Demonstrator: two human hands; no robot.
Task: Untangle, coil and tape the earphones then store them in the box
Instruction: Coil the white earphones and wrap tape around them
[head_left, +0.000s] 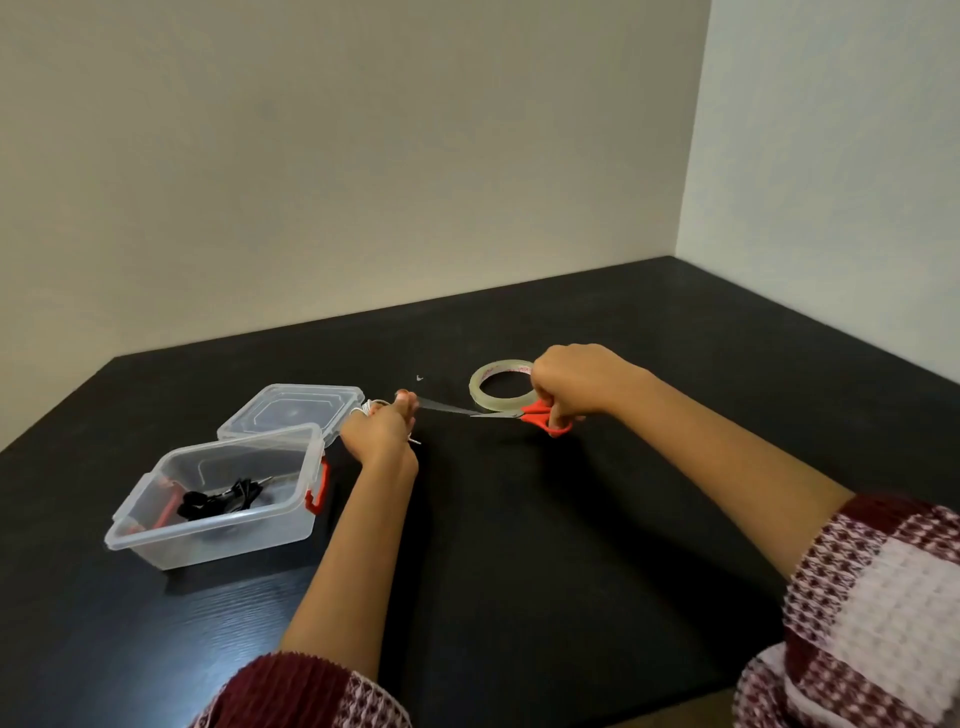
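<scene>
1. Tape strip (444, 407): pulled taut, long axis left-right across the view. It runs from the left thumb towards the scissors' blades, sloping slightly down to the right.
2. Scissors (537, 415): red handles, long axis roughly in line with the strip. Blades point left at the left hand, tips meeting the strip. Can't tell if the blades are apart.
3. Left hand (382, 428): fingers curled round the white earphones (369, 406), thumb up and pinching the strip's end. Only small loops of white cable show past the fingers. Forearm reaches straight forward, hand just above the tabletop (519, 545).
4. Right hand (576, 382): knuckles up, fingers wrapped into the scissor handles, forearm coming in from the lower right.
5. Tape roll (498, 387): one, clear, lying flat just behind the scissors, partly hidden by the right hand.
6. Box (208, 545): one, clear plastic, open, left of the left hand, with two red latches. One lid (291, 410) lies flat just behind it.
7. Inside the box: one bundle of black earphones (223, 501).
8. Earphone count: two sets, with white in the left hand and black in the box.
</scene>
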